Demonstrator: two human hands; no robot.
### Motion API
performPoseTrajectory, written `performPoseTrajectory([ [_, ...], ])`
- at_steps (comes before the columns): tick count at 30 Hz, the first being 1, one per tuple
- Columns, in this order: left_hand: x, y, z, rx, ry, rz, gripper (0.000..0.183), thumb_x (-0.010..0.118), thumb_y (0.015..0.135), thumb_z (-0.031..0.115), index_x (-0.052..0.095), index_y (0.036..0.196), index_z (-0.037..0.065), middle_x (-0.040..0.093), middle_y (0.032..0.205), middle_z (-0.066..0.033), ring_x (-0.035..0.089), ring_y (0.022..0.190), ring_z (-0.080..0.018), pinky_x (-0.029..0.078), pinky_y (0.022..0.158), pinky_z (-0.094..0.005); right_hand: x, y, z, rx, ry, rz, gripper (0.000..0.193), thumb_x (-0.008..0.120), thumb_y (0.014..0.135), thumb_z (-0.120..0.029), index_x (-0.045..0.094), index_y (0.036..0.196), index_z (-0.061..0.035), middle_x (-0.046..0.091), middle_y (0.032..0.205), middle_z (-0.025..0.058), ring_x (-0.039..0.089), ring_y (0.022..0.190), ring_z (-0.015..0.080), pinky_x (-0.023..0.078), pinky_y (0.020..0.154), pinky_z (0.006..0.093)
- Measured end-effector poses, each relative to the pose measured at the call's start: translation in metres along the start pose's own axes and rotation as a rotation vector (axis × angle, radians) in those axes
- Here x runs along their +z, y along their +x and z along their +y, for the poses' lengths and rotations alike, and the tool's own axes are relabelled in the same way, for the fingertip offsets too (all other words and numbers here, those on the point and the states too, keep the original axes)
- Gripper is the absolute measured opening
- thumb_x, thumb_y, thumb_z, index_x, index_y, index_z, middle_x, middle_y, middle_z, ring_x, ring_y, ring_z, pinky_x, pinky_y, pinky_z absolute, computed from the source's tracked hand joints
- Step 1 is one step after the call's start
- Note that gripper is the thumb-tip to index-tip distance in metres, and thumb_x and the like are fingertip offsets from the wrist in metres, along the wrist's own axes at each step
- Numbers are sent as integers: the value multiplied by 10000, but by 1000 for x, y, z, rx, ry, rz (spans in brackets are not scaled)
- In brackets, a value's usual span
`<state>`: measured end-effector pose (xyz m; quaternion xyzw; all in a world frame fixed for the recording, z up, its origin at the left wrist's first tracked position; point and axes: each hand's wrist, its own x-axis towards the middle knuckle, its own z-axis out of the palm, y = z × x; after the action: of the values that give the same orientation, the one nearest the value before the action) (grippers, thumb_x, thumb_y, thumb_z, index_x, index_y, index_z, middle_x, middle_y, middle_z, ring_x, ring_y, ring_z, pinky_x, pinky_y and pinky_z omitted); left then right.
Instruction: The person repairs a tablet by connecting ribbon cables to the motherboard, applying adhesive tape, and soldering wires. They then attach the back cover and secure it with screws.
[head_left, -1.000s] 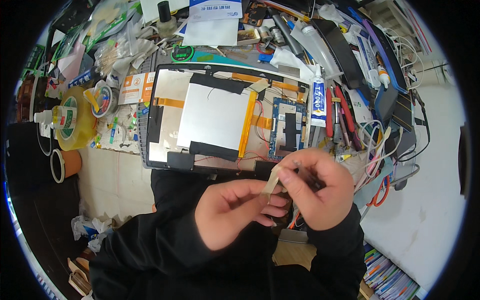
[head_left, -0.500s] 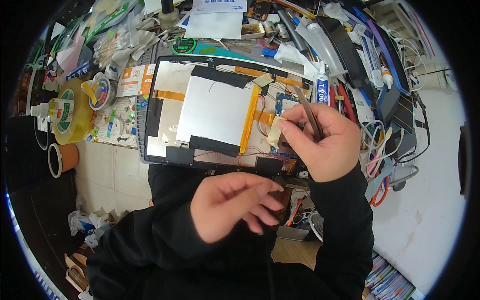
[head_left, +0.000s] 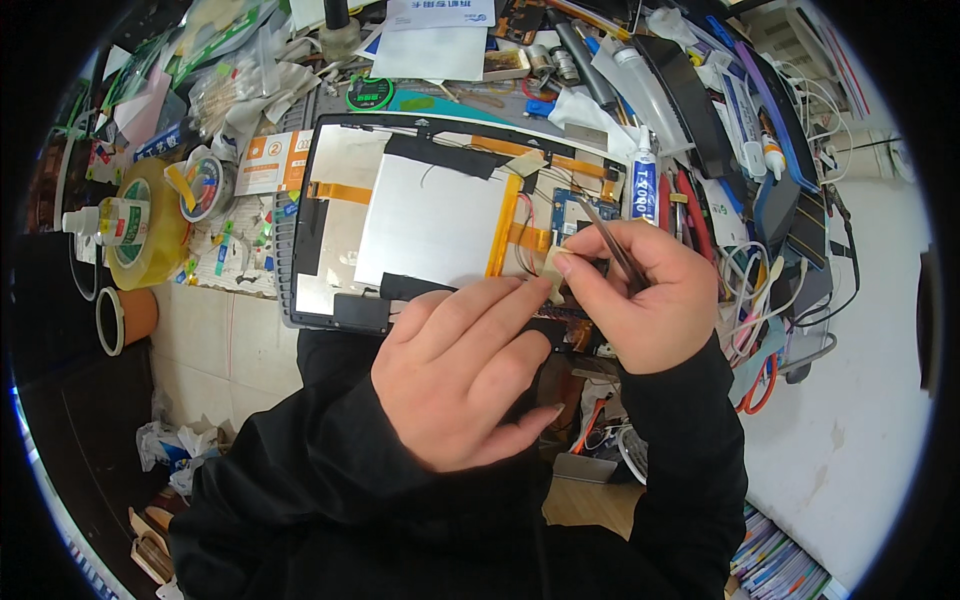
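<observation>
An opened tablet [head_left: 335, 262] lies before me, with a large white battery [head_left: 435, 222] edged in orange and black tape. Its blue circuit board [head_left: 567, 208] is on the right, partly covered by my hands. My right hand [head_left: 655, 305] pinches a strip of beige tape [head_left: 553, 268] between thumb and forefinger over the board's edge. Metal tweezers [head_left: 610, 240] are also held in that hand, their tips pointing up and left. My left hand [head_left: 455, 360] reaches over the tablet's near edge, fingers stretched out, its foremost fingertip at the strip's lower end.
A large roll of yellowish clear tape [head_left: 150, 255] and a small bottle [head_left: 95, 222] stand at the left. A blue-and-white glue tube [head_left: 643, 185] and red-handled pliers [head_left: 692, 205] lie close to my right hand. Cables [head_left: 765, 285] hang along the right edge. Tools crowd the far side.
My left hand has turned palm down and moved up onto the tablet, its fingers reaching the beige tape. The right hand has shifted slightly, bringing the tape lower.
</observation>
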<state>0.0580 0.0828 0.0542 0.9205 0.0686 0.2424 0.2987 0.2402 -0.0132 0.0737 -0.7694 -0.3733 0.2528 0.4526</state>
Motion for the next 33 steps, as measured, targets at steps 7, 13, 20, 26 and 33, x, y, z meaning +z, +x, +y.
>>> performPoseTrajectory([
  [7, 0, 4, 2, -13, -29, -58, 541, 853, 739, 325, 601, 1141, 64, 606, 1393, -194, 620, 1195, -352, 468, 928, -416, -2, 4, 2, -10, -38, -23, 138, 808, 864, -34, 743, 982, -8, 677, 787, -66, 452, 590, -21, 336, 534, 174],
  [13, 2, -1, 1, 47, 79, -120, 498, 836, 764, 327, 621, 1139, 80, 635, 1327, -151, 620, 1215, -320, 461, 935, -398, -1, 12, 12, -196, -97, 17, 143, 803, 859, -30, 740, 982, 9, 662, 871, -20, 502, 656, 9, 366, 564, 188],
  [20, 8, -9, -1, 202, 340, -101, 433, 776, 858, 304, 645, 1202, 76, 680, 1266, -123, 628, 1224, -263, 473, 926, -373, 3, 16, 20, -223, -195, 29, 132, 787, 851, 6, 725, 965, 32, 645, 936, 29, 614, 749, 57, 476, 642, 202],
  [26, 6, -9, 1, 198, 336, -109, 476, 771, 875, 304, 629, 1251, 50, 686, 1263, -144, 634, 1213, -264, 478, 924, -364, 6, 17, 16, -187, -211, 47, 141, 778, 851, 14, 703, 968, 35, 646, 948, 38, 622, 762, 64, 499, 662, 207],
  [33, 5, -8, 4, 164, 280, -112, 505, 769, 880, 313, 620, 1277, 39, 674, 1270, -150, 629, 1218, -283, 478, 939, -374, 3, 13, 9, -353, -320, 108, 260, 716, 846, 39, 729, 1090, -48, 690, 946, 48, 580, 621, 76, 454, 571, 228],
])
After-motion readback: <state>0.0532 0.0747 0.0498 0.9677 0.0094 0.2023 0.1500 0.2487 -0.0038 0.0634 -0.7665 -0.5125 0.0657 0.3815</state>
